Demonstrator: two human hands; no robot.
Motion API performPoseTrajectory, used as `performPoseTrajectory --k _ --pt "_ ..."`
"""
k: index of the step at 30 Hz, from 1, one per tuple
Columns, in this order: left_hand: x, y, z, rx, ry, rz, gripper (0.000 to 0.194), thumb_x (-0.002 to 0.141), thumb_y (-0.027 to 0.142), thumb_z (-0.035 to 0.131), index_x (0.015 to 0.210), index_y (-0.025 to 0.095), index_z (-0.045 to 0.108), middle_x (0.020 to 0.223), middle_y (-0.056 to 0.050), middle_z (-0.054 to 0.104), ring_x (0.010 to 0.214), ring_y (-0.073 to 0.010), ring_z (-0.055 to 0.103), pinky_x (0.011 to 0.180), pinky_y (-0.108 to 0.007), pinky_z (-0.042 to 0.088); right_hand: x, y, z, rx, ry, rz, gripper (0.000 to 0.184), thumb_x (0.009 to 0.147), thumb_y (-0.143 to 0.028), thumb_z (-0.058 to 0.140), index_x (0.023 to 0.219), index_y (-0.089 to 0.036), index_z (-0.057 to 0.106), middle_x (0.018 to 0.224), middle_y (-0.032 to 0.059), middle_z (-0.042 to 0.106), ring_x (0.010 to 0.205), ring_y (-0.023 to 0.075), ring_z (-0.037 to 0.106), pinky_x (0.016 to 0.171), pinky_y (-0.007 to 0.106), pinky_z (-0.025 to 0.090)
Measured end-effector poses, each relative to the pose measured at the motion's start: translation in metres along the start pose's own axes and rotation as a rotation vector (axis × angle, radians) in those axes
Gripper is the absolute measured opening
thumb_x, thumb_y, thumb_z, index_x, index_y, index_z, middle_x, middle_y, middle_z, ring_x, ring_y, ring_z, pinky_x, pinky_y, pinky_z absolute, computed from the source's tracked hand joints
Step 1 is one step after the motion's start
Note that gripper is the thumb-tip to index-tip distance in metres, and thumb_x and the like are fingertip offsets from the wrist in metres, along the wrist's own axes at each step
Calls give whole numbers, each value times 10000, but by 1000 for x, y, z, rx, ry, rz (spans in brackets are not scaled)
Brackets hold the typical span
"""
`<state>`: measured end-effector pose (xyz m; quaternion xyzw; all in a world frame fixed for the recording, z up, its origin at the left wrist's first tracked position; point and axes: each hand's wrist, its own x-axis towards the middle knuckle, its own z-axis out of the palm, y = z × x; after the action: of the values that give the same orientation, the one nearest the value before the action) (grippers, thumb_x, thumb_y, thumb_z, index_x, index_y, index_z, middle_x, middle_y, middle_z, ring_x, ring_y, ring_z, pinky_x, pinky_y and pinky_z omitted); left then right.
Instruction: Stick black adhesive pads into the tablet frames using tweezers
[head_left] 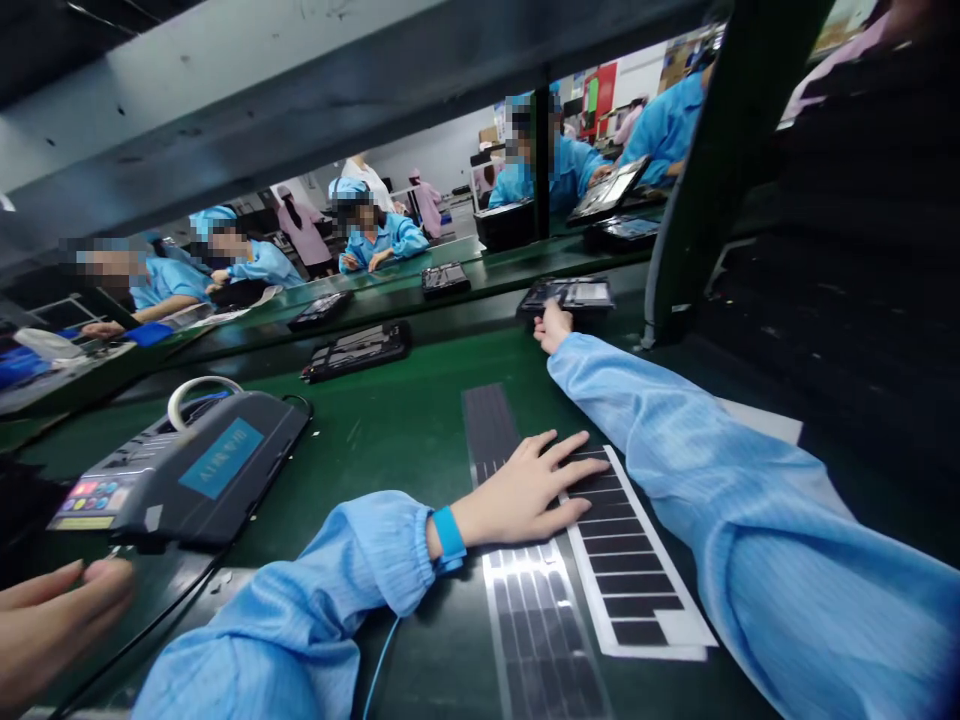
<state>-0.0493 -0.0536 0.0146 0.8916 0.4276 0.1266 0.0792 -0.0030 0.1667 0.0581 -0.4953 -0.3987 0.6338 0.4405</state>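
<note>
My left hand [525, 495] lies open, fingers spread and pressed flat on a white-edged sheet of black strips [630, 560], probably to stop it sliding on the green desk [390, 450]. That sheet sits just under my palm, with a silvery strip sheet [536, 630] touching its side below my wrist and a dark strip sheet [487, 430] just past my fingers. A blue wrist strap [448, 535] circles my left wrist, and its thin blue cord [381, 670] trails down beside the silvery strip sheet, likely as an anti-static tether.

My right hand [553, 328] reaches well beyond the white-edged sheet, narrowed against the near edge of a black device [564, 297]; I cannot tell whether it grips. Another black device [356, 350] lies apart from it, perhaps spaced for separate handling. Left of the white-edged sheet sits a dark case with a blue label [202, 470]. Nearby, a co-worker's hand [60, 620] seems to show, and further co-workers in blue smocks [375, 235] sit well beyond.
</note>
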Motion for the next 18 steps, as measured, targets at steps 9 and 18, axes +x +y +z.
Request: performPoseTrajectory --k 9,18 --pt "-2 -3 -1 73 -16 56 370 901 288 344 1228 215 501 1379 -76 406 1273 -256 334 1046 -483 273 -82 -6 -61 -82 -79 49 119 862 -257 461 829 -143 454 608 18 522 365 14 276 277 112 134" --pt "-13 3 -6 15 4 -35 337 873 255 396 1161 162 545 1324 -114 462 1231 -245 403 1040 -487 301 -221 28 -173 -281 44 86 408 792 -461 530 561 -127 556 503 41 500 340 8 260 275 126 179"
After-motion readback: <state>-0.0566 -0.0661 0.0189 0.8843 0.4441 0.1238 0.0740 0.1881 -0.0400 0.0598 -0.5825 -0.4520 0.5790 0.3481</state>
